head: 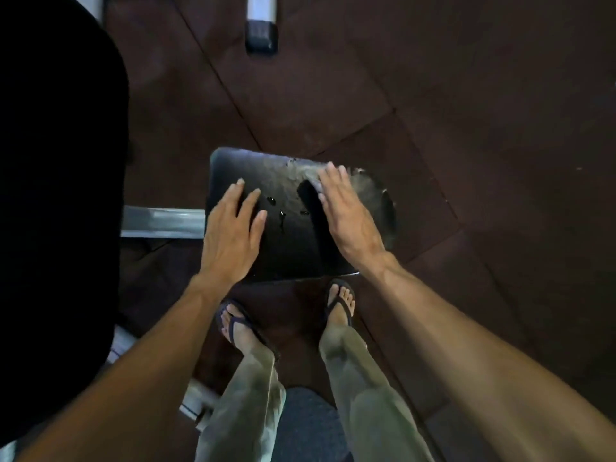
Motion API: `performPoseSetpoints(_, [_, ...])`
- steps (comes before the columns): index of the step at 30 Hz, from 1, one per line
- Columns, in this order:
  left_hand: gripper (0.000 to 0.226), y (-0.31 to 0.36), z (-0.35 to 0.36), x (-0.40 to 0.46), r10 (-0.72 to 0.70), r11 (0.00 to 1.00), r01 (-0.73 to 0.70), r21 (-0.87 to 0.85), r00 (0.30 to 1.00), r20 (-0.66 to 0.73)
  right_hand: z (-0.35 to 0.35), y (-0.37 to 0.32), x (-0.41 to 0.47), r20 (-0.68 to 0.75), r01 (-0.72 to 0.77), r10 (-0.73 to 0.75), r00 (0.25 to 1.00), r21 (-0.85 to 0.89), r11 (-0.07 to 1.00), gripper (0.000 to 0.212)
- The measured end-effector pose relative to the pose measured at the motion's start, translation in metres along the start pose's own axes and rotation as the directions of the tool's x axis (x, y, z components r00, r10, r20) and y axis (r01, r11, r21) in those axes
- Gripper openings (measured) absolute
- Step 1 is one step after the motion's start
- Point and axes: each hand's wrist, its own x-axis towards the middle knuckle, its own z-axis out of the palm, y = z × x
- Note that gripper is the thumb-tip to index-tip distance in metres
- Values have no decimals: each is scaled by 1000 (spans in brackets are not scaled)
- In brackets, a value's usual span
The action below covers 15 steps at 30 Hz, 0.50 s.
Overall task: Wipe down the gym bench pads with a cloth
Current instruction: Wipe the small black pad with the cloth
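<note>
A small black seat pad (290, 241) sits in the middle of the view, just in front of my feet. A few wet drops (271, 200) lie on its centre. My left hand (230, 235) rests flat on the pad's left side with fingers spread and nothing in it. My right hand (350, 215) presses flat on a thin grey cloth (376, 201) spread over the pad's right side and right edge. Much of the cloth is hidden under that hand.
A large black back pad (56, 195) fills the left edge. A grey metal frame bar (163, 221) joins it to the seat. Another metal post with a black foot (261, 31) stands at the top. Dark rubber floor tiles (466, 95) surround the bench. My sandalled feet (340, 303) stand close to the seat.
</note>
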Motion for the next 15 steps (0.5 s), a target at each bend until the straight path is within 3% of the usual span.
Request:
performPoseSetpoints(6, [63,-41,33,2,74,994,-71,87,997,-33,72,2,-16,-155,21,-66,986,-277,961,48])
performPoseSetpoints(10, [65,-43,34,4,68,992,-63,109,997,-45,59,10,-52,-34,53,-77,996,-462,885,52])
performPoseSetpoints(12, [65,-43,35,5,64,993,-59,107,997,-46,46,20,-50,-45,-21,0,999,-459,888,54])
performPoseSetpoints(15, [64,-42,38,4,68,994,-62,90,996,-60,41,15,-9,-198,-229,155,968,-432,873,57])
